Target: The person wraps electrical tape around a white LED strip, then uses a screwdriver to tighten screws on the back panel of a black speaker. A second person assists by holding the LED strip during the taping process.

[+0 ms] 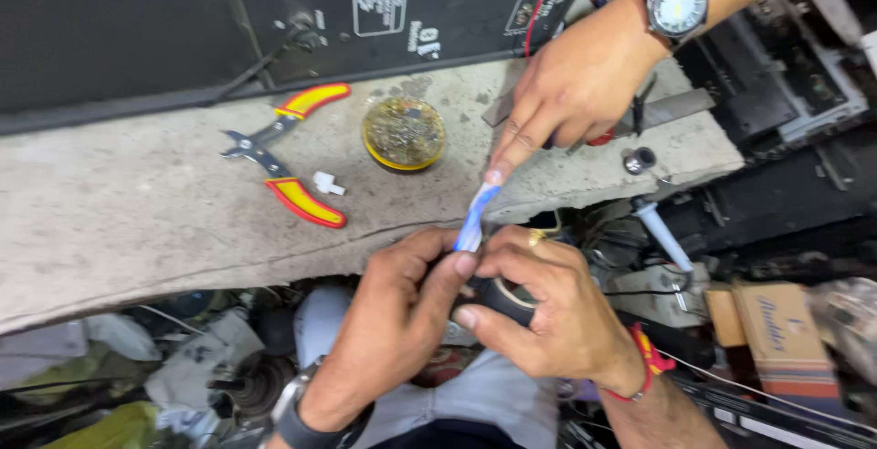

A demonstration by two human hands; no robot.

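Worn grey concrete bench [137, 202] above cluttered floor. Round yellow tin [404, 133] filled with dark scraps, beside red-yellow pliers [283, 152]. Left hand [388, 321] and right hand [548, 307] clenched round black tape roll [502, 298], blue strip [475, 216] upward, touched by another person's hand [575, 84].

Left half of the worn grey concrete bench top [110, 221] lies open, wide room for a hand; toward the middle, red-and-yellow-handled pliers [285, 152], a small white plastic piece [327, 183] and a round yellow tin of scrap bits [404, 132] sit near each other, narrow gaps between. Right end crowded: another person's hand with a wristwatch [575, 84] reaches in from above, touching a blue-and-white strip [477, 216]. Below the edge, the wearer's left hand [393, 321] and right hand [548, 312] close the gap, clutter on both sides.
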